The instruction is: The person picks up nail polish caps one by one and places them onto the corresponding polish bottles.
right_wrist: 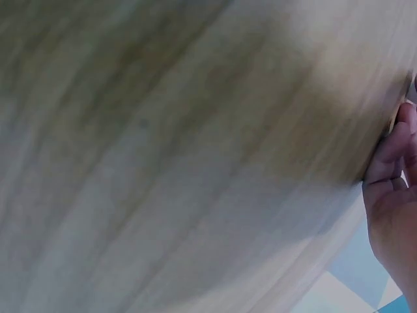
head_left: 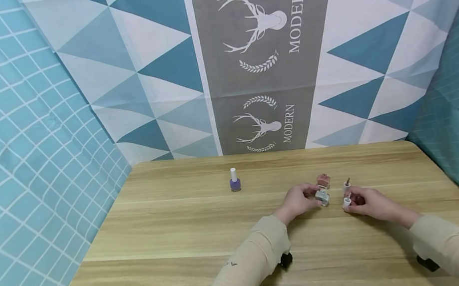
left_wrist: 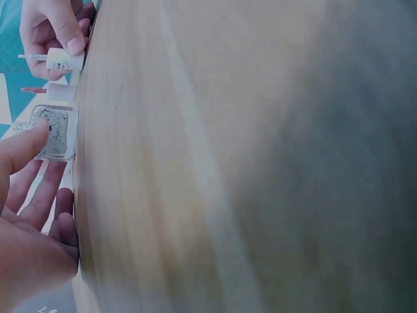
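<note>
My left hand (head_left: 299, 200) holds a small clear nail polish bottle with silvery glitter (head_left: 322, 197) between thumb and fingers. In the left wrist view this glitter bottle (left_wrist: 55, 132) is uncapped, close over the tabletop. To its right, my right hand (head_left: 373, 203) pinches a white brush cap (head_left: 347, 202), its brush pointing up. Just behind that, a second white brush cap (head_left: 346, 185) stands on the table, a brownish-pink brush upward. An uncapped brownish-pink nail polish bottle (head_left: 323, 181) stands behind the glitter one. In the right wrist view, fingers hide what the right hand (right_wrist: 394, 189) holds.
A purple nail polish bottle (head_left: 235, 184) with its white cap on stands farther left on the wooden table (head_left: 168, 214). A patterned cloth (head_left: 172, 71) hangs along the table's back edge, and blue sheets cover both sides.
</note>
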Motion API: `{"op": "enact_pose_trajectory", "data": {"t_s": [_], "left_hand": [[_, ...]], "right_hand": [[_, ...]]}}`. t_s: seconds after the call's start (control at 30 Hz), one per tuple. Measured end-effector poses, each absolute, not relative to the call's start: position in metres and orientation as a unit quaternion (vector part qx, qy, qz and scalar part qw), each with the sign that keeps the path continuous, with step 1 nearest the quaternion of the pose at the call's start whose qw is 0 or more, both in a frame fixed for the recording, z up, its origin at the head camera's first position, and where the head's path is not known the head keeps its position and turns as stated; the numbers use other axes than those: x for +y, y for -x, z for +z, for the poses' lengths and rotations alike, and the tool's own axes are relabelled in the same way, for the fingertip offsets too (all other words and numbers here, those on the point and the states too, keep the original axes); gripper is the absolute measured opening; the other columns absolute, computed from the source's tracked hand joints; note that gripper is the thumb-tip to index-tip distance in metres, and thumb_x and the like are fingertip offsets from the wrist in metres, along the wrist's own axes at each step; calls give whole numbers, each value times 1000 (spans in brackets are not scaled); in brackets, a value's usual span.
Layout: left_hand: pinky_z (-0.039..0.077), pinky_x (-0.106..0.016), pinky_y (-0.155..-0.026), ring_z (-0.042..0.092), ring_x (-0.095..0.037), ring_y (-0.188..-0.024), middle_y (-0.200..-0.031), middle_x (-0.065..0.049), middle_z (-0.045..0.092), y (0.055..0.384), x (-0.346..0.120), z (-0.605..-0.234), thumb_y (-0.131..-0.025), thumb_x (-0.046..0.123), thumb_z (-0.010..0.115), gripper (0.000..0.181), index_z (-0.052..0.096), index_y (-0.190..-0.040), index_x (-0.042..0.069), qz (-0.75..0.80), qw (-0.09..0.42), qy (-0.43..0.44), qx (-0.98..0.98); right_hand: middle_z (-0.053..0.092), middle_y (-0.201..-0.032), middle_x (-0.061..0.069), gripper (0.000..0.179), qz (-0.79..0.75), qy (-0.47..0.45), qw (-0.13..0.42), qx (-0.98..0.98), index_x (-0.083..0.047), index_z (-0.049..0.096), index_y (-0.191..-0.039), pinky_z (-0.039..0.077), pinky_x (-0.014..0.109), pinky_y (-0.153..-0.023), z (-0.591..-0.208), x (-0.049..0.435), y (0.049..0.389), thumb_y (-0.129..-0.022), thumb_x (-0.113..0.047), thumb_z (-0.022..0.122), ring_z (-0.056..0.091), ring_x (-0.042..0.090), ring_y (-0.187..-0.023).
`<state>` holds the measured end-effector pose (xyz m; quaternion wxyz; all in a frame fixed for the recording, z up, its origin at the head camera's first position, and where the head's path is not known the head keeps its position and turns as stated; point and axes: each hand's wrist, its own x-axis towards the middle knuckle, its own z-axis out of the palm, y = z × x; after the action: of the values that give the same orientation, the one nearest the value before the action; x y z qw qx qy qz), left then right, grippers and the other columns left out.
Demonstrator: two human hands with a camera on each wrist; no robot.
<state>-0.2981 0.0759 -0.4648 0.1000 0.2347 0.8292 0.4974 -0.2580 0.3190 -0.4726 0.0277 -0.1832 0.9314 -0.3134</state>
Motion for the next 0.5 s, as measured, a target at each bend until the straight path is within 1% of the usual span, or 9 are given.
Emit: {"op": "enact_pose_trajectory", "data": {"t_s": [0.03,0.07,0.17,0.27,0.3,0.4,0.5], "left_hand": [[46,-17,-76,58,-8,-86,-99,1,68,298,76,-465,-76,7,78,37,68,-111,9,496,97,-236,830],[46,-17,-73,57,-6,-83,-96,4,68,300,76,-467,-75,10,79,34,69,-108,11,493,82,-245,831],[45,-16,-70,55,-2,-77,-90,7,66,300,78,-469,-75,11,79,29,70,-103,12,492,72,-239,834],[44,-16,-68,53,-2,-76,-88,6,66,300,80,-470,-76,11,79,26,71,-101,11,492,67,-224,838],[44,-16,-69,54,-4,-76,-89,4,66,298,81,-468,-75,9,79,26,71,-101,9,493,75,-212,841],[43,-16,-68,55,-6,-77,-90,2,67,297,83,-469,-74,9,80,26,71,-99,9,489,68,-200,846],[44,-16,-68,56,-7,-77,-89,2,67,295,83,-468,-73,9,80,25,72,-96,10,486,66,-196,849]], "right_hand": [[53,-80,-2,22,-312,184,32,932,-14,57,-98,41,22,-58,-471,319,258,-86,-28,69,46,6,-69],[54,-80,-1,22,-312,184,36,931,-13,57,-98,41,22,-58,-470,319,257,-86,-27,69,47,6,-69],[56,-81,0,24,-307,185,45,933,-11,57,-101,43,23,-57,-465,318,256,-87,-26,68,48,6,-69],[57,-83,2,27,-310,179,52,932,-7,58,-103,45,24,-55,-460,317,254,-87,-25,68,50,7,-69],[57,-83,2,28,-312,176,55,932,-6,58,-104,46,24,-55,-458,317,253,-87,-25,68,51,8,-69],[58,-85,3,27,-316,167,61,932,-7,58,-102,46,24,-56,-456,316,252,-87,-27,68,51,10,-72],[58,-85,2,24,-320,163,61,931,-9,57,-96,45,24,-57,-456,317,252,-86,-27,69,51,11,-74]]}}
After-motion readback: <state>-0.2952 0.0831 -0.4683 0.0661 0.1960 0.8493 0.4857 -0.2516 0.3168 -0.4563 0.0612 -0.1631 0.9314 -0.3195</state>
